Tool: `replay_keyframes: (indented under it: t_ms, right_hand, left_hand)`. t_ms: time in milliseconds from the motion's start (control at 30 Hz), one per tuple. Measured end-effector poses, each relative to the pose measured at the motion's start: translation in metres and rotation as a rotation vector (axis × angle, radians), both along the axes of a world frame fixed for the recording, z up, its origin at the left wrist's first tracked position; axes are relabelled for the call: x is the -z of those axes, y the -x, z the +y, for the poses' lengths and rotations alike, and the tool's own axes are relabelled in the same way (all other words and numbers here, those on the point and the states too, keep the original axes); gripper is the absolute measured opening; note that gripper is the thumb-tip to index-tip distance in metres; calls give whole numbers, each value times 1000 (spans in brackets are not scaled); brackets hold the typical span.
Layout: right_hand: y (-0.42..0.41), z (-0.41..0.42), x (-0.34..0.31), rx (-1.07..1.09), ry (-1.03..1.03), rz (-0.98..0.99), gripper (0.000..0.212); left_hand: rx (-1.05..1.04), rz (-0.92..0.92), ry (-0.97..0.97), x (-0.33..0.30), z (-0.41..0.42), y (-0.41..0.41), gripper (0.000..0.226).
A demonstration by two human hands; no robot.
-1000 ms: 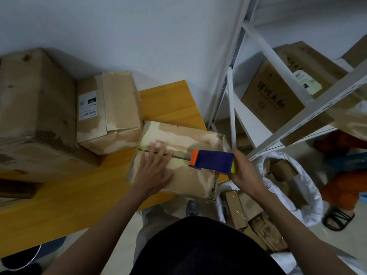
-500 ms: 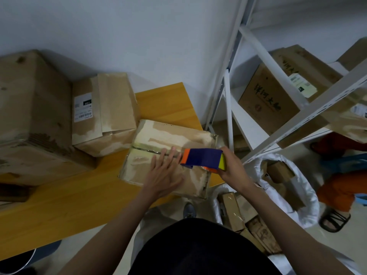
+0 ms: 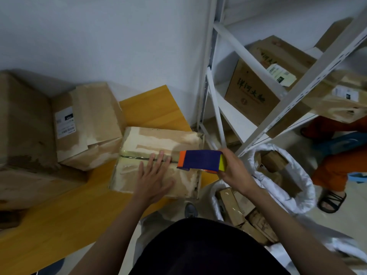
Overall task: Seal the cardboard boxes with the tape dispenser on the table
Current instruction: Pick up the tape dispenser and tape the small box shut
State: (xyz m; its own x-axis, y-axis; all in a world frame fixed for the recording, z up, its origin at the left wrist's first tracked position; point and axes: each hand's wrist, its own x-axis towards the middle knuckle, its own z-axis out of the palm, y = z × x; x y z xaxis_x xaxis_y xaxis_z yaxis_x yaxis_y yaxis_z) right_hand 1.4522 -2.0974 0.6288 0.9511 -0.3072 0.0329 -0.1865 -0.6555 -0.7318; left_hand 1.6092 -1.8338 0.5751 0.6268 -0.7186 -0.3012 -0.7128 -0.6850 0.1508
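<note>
A worn cardboard box (image 3: 158, 141) lies at the right end of the yellow wooden table (image 3: 59, 215), its top seam running left to right. My left hand (image 3: 155, 177) lies flat on the box lid, fingers straight and reaching the seam. My right hand (image 3: 234, 171) grips a tape dispenser (image 3: 201, 160), blue with an orange front and a yellow back, held over the right end of the seam. Clear tape shines along the seam left of the dispenser.
A labelled box (image 3: 87, 124) and a large box (image 3: 23, 135) crowd the table's left side. A white metal shelf (image 3: 288, 92) holding boxes stands to the right. A white sack (image 3: 282, 175) of boxes sits on the floor beside a person's sandalled foot (image 3: 330, 201).
The box has been pulled slightly toward me on the table. My left hand slid right along the seam toward the dispenser, which stays at the seam's right end.
</note>
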Motion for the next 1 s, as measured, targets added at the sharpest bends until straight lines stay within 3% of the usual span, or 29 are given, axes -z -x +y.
replay_keyframes:
  t_ms: [133, 400, 533, 700, 1000]
  right_hand:
    - [37, -26, -8, 124, -37, -61, 46]
    - [39, -30, 1, 140, -6, -81, 49]
    - [36, -28, -6, 116, 25, -105, 54]
    - [34, -28, -10, 91, 46, -115, 51]
    - [29, -26, -14, 85, 66, -61, 41]
  left_hand:
    - [-11, 0, 15, -2, -1, 1, 83]
    - [-26, -8, -3, -3, -9, 10, 95]
    - [-47, -55, 94, -1, -23, 27, 98]
    - [60, 20, 197, -7, -47, 46, 100]
    - [38, 13, 110, 8, -70, 60, 99]
